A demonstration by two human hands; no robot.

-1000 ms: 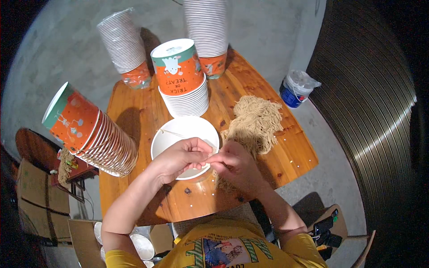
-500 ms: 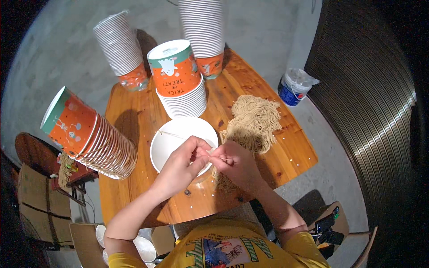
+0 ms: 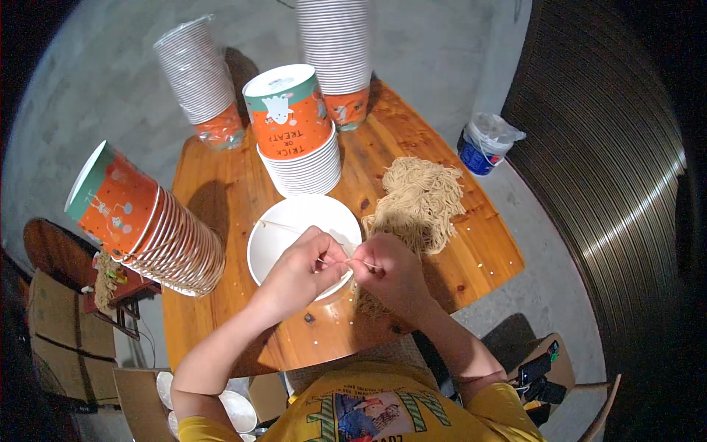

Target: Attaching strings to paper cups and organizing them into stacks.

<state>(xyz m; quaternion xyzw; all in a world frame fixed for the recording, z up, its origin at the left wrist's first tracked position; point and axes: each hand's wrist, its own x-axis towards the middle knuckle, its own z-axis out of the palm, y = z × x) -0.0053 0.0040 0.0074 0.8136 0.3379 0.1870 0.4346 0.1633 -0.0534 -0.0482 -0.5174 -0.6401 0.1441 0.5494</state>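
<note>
An open white paper tub (image 3: 318, 211) faces up near the table's front edge. A thin beige cord (image 3: 280, 225) runs from its left rim across the opening toward my fingers. My left hand (image 3: 296, 276) pinches the cord over the tub, thumb against forefinger. Close beside it, at the tub's right rim, my right hand (image 3: 395, 274) also pinches the cord, and short lengths show between the fingertips. Whether there is a knot is too small to tell. A loose heap of beige cords (image 3: 423, 197) lies just beyond my right hand.
Upside-down orange and green tubs (image 3: 289, 121) stand stacked behind. Another stack (image 3: 140, 210), with cords around its rims, leans at left. Two wrapped stacks, one left (image 3: 195, 74) and one right (image 3: 333, 55), stand at the wooden table's (image 3: 479, 272) back. A blue bucket (image 3: 480, 151) is on the floor.
My fingertips have moved slightly apart, and more cord shows between and beside them. The tub and the stacks stay about where they were.
</note>
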